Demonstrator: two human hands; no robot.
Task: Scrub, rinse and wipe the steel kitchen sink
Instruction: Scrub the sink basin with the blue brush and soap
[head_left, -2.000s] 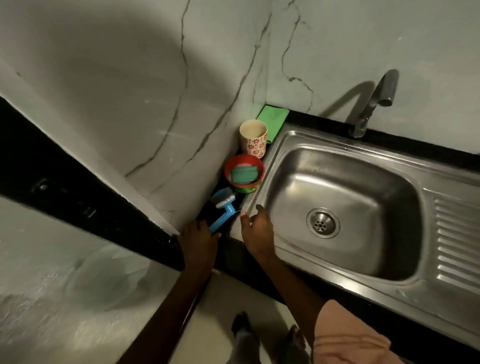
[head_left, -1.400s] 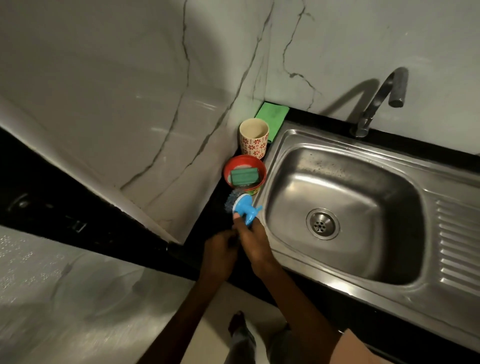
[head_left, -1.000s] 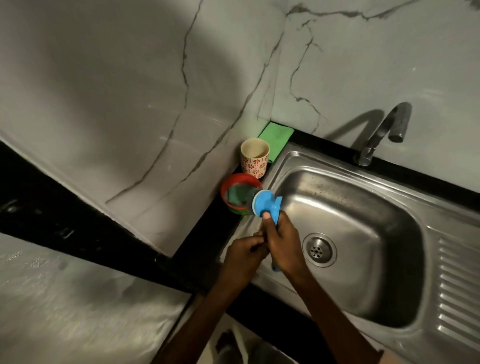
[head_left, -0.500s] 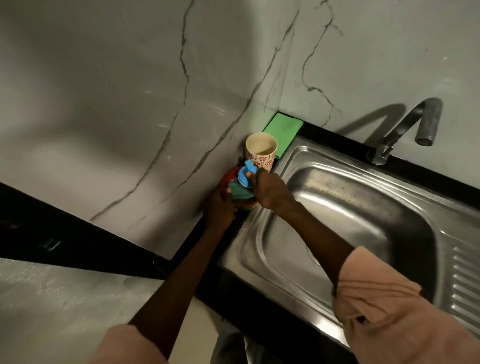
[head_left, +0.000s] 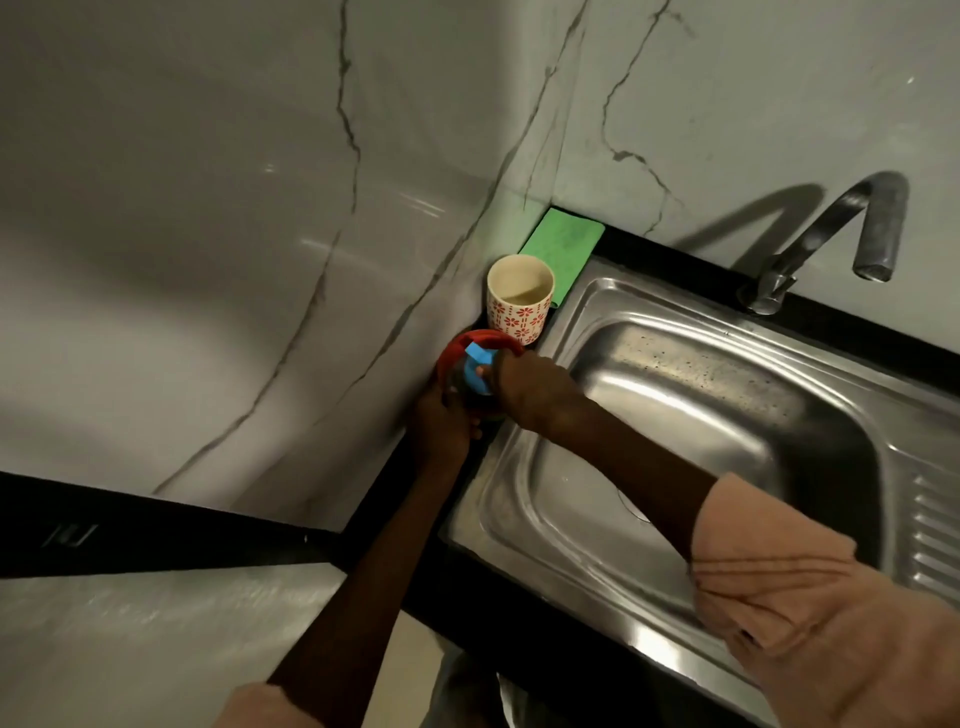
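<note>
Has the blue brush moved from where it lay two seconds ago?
Yes. The blue brush left the counter; the right hand now holds it in the red bowl beside the cup.

A home kitchen corner: steel sink (head_left: 727, 415), tap (head_left: 831, 234), marble-look wall tiles (head_left: 208, 208), patterned cup (head_left: 519, 306), green cloth (head_left: 563, 244).

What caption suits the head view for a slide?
Right hand dips blue brush into red bowl held by left hand.

Grey-veined marble walls (head_left: 218, 218) meet in a dim corner above a black counter (head_left: 156, 530).
</note>
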